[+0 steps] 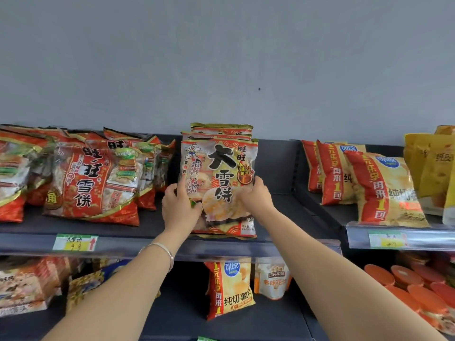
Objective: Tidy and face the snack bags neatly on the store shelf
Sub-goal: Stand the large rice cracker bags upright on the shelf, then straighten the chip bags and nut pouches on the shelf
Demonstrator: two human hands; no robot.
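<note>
A large rice-cracker bag (221, 168) stands upright at the front of the top shelf (283, 207), label square to the aisle; its bottom edge sits just inside the shelf lip. The left hand (181, 205) grips its lower left side and the right hand (256, 196) grips its right side, fingers curled round the edges; a two-sided hold of this kind looks meant to keep the soft packet from slumping while it is squared up.

Directly behind it, two matching bags (221, 127) stand in file, only their top seams showing; the front bag seems to be held as the face of that column, so that the row reads as one product.

To the left, a heap of red rice-cracker bags (91, 183) leans and overlaps at mixed angles, the front one tilted back; by appearance this group is not yet faced. To the right, past a bare stretch of shelf, yellow and red crisp bags (384, 190) lean in a loose rank on the adjoining shelf section.

A price label (75, 242) with a red arrow sits in the shelf's front rail, below the red heap; a silver bangle (160, 252) circles the left wrist. On the shelf below, another crisp bag (229, 289) stands facing out; a plain grey wall (221, 57) backs the fixture.
</note>
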